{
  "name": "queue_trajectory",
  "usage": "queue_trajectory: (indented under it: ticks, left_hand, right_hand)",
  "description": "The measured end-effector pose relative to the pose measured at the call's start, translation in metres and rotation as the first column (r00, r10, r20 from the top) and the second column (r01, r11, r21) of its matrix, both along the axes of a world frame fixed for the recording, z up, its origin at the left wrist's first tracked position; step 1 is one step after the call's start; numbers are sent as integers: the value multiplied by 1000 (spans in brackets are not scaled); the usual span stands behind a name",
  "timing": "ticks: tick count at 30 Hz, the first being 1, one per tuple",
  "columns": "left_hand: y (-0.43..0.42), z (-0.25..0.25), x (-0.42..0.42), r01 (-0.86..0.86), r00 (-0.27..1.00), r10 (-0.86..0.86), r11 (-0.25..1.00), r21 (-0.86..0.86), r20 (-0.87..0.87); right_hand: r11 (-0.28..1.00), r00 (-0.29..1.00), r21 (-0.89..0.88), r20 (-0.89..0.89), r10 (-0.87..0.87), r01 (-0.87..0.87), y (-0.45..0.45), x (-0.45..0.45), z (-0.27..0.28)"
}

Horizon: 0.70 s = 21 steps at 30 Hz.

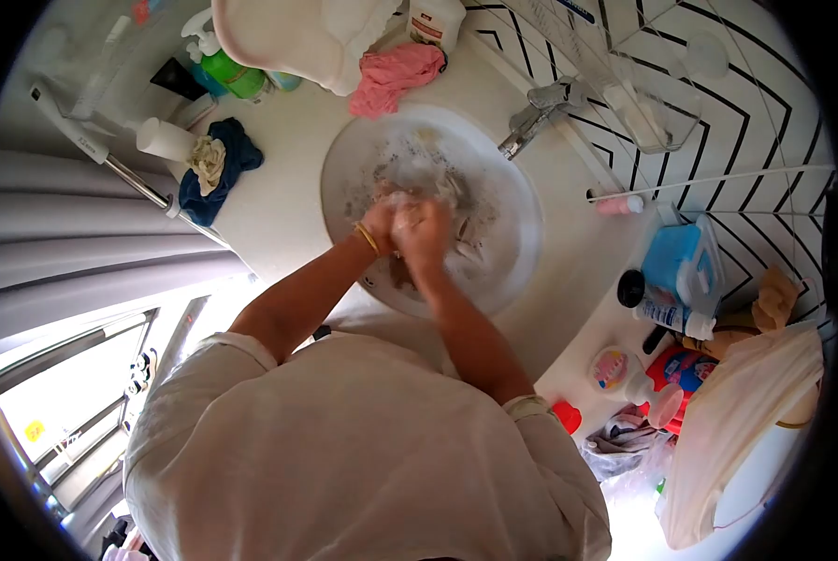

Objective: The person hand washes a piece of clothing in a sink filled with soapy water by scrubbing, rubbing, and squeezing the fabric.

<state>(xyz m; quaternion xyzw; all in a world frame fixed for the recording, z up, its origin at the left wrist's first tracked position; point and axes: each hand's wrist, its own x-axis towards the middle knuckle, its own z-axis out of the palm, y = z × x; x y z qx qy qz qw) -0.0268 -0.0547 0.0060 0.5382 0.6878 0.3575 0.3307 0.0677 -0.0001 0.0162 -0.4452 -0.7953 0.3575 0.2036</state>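
Note:
Both hands are together over the white washbasin (529, 229), which holds cloudy, sudsy water with dark patches. My left hand (380, 221), with a yellow bangle at its wrist, presses against my right hand (423, 232). The fingers of both look closed and are blurred by motion. White foam (401, 198) shows where the hands meet. Whatever they hold between them is hidden. Some greyish, wet material (456, 192) lies in the suds just right of the hands; its kind is unclear. A chrome faucet (529, 122) reaches over the basin's upper right edge.
A pink cloth (393, 79) lies behind the basin, near a white bottle (435, 23) and a pale tub (279, 33). On the left are a dark blue cloth (241, 154), a cream cloth (208, 163) and a green pump bottle (237, 77). Several containers crowd the right, including a blue box (671, 254).

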Motion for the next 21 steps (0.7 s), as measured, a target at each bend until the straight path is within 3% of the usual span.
queue_trajectory:
  ticks: [1,2,3,4,6,7,8,9,11,12,15,16,18,19,20,21]
  left_hand:
    - [-2,0,9,-107,863,146,988,-108,484]
    - [-3,0,18,-144,489,290,957,-252,823]
    - [0,-1,22,-107,-15,387,916,-386,922]
    - [3,-35,25,-82,31,368,928,-365,929]
    - [7,-6,22,-80,46,439,897,-434,897]
    - [12,10,20,-74,53,471,881,-467,880]
    - [16,20,17,-6,42,363,932,-363,931]
    - [23,33,14,-51,92,382,924,-379,919]
    - [38,58,6,-145,196,424,904,-402,884]
    - [48,42,-1,-105,188,326,945,-311,927]
    - [76,24,-12,-282,291,472,874,-397,832]
    - [82,23,-14,-323,250,451,873,-365,857]
    - [95,21,-14,-402,164,398,862,-308,902]
    - [103,6,-11,-402,300,383,881,-249,873]
    - [113,-22,-7,-394,430,363,899,-189,827]
    - [121,-44,-5,-377,552,337,917,-131,763]
  right_hand:
    - [970,994,-235,102,-42,65,20,4,-13]
    - [931,989,-336,78,-124,143,35,10,-12]
    - [879,977,-428,57,-205,209,51,16,-10]
    - [764,980,-640,-85,-180,85,64,25,-17]
    - [410,911,-882,-345,-225,-232,85,47,-36]
    - [317,919,-904,-352,-175,-286,89,58,-29]
    - [217,922,-918,-364,-130,-332,88,71,-16]
    - [111,920,-921,-383,-89,-373,87,79,-4]
    - [177,938,-921,-340,64,-346,85,80,16]
    - [212,939,-917,-313,142,-338,87,79,21]
    - [179,950,-936,-312,-14,-304,122,92,1]
    - [220,909,-896,-409,-74,-386,128,91,-1]
    - [271,860,-921,-367,-355,-281,142,86,-34]
    - [283,806,-933,-340,-485,-223,148,84,-54]
    - [453,747,-891,-311,-588,-15,142,72,-68]
    - [690,847,-696,-232,-479,200,134,61,-81]
